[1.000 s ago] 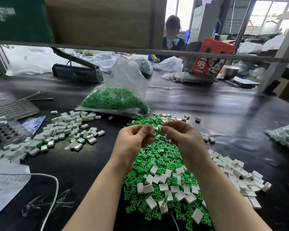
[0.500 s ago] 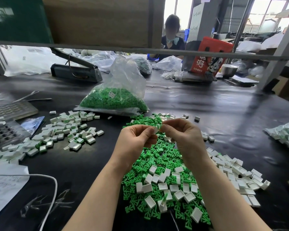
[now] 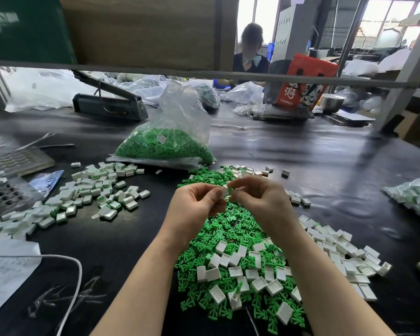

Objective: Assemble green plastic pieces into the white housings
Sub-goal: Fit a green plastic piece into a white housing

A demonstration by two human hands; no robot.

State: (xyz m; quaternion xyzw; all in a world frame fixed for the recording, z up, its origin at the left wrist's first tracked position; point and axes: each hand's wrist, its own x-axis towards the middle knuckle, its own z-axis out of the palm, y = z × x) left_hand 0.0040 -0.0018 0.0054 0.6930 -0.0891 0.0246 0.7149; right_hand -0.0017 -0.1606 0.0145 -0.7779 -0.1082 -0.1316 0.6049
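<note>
Black and a little shiny, the counter (image 3: 301, 161) fills most of the head view, under a shelf rail and before a workshop with bright windows. Both hands are raised over a heap of loose green pieces (image 3: 218, 229) that lies in the middle of the counter. The left hand (image 3: 192, 209) holds one white housing (image 3: 224, 191) in a narrow grip, between the thumb and the curled fingers. The right hand (image 3: 262, 202) meets it from the other side; its fingertips pinch at the same housing, where a bit of green shows, but whether this is a green piece in the grip I cannot tell. So the housing sits exactly between the two grips, above the far part of the green heap.

Empty white housings (image 3: 250, 270) lie on the near part of the heap, and more of them spread to the right of the right forearm. On the left a separate pile of finished housings (image 3: 100, 190) with green inside lies well apart from the hands. A clear bag of green pieces (image 3: 165, 146) stands behind the heap. Another person (image 3: 250, 57) sits at the far side of the counter, near a red box (image 3: 303, 81).
</note>
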